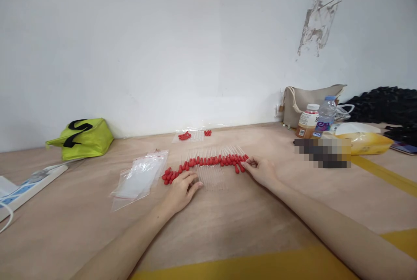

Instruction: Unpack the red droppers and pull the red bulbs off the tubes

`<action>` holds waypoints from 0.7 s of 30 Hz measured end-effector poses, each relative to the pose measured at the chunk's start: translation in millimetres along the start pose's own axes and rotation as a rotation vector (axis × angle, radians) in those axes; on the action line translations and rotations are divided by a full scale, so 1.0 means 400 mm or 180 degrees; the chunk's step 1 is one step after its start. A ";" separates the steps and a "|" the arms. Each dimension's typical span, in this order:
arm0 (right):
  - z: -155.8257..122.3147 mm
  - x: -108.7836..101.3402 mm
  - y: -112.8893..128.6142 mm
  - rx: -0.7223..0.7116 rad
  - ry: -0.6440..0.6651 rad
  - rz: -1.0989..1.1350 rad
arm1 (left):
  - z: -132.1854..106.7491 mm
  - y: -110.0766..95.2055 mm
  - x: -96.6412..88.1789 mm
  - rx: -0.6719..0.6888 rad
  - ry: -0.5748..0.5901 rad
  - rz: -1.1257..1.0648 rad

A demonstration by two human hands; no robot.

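- Risk, row: bulbs [211,160] in a ragged line across the bench [224,223], with tubes [194,153] pointing wallward. Slim and seemingly unfastened; a sideways nudge from either hand would likely skew or roll several.
- Risk, front tubes [211,179]: clear, hard to see. A thumb or wrist set down carelessly might scatter them, or crack them if glass; material cannot be told.
- Risk, left end: bulbs bunched there; drawing one out could drag its neighbours.
- Left hand [179,191]: palm down, fingers bent, thumb parted from them; no hold visible. Bunched bulbs just beyond the knuckles and to their left; front tubes just right of the thumb.
- Right hand [262,171]: thumb and forefinger nearly meeting at the row's right end, against a bulb; whether pinched, cannot tell. Stray bulbs, out of line, just left of these fingertips.
- Bags [141,180]: clear, flat, left of the left hand.
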State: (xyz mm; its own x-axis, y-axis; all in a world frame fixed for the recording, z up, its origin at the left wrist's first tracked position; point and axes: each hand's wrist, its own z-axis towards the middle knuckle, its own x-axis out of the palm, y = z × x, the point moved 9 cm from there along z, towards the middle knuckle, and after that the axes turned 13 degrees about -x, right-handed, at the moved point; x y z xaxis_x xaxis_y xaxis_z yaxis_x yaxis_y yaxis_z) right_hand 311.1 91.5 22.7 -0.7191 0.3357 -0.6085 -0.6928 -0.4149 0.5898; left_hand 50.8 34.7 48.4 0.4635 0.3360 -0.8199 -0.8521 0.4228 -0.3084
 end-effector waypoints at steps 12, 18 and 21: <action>0.003 -0.004 -0.023 0.0139 0.0118 -0.0482 | 0.136 0.085 -0.048 -0.0747 -0.0208 0.1040; -0.003 -0.023 -0.010 0.0178 0.0093 -0.0618 | 0.168 0.095 -0.018 -0.0930 -0.0270 0.1320; -0.005 -0.036 0.004 0.0082 -0.0071 -0.0632 | 0.165 0.099 -0.021 -0.1014 -0.0324 0.1294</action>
State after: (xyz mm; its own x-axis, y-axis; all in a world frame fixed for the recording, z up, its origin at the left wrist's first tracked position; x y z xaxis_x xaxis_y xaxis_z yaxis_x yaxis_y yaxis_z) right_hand 320.5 84.5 31.3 -0.5690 0.4277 -0.7024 -0.8221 -0.3170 0.4730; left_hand 29.1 104.2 74.9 0.0878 0.5065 -0.8578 -0.9924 -0.0302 -0.1194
